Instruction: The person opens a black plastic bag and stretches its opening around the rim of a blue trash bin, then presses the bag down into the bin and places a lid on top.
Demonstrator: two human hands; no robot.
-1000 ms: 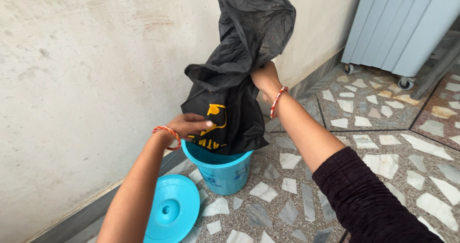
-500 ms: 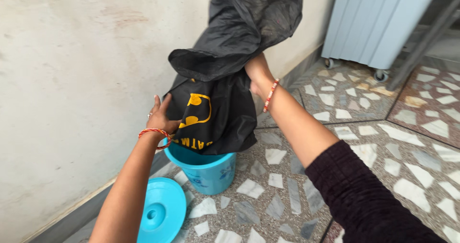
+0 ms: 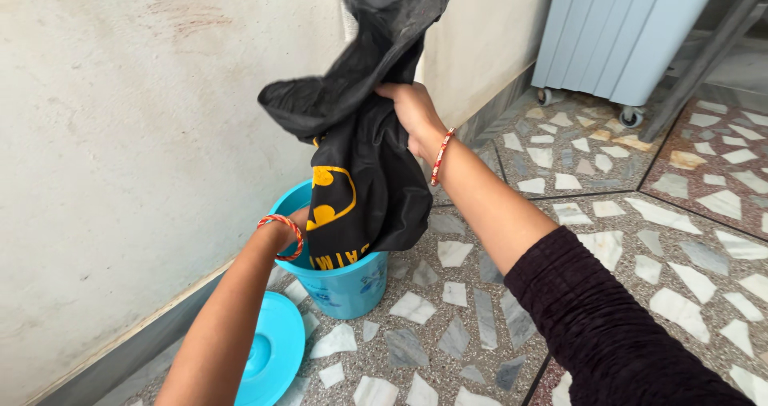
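Your right hand (image 3: 412,114) grips the black shirt (image 3: 364,174), its hem already inside the blue bucket (image 3: 348,282); most remains above. Your left hand (image 3: 298,218) is tucked behind it, fingers hidden.

At lower left we see a round turquoise lid (image 3: 272,356) lying on the stone-chip floor (image 3: 624,238). A pale blue wheeled cabinet (image 3: 616,34) stands upper right; a plaster wall (image 3: 120,134) fills the left.

My right hand (image 3: 410,112) is raised at arm's length, fingers clenched in a tight grip, beaded bangle on the wrist. My left hand (image 3: 298,218) reaches low, fingers hidden from view, red bangle showing.
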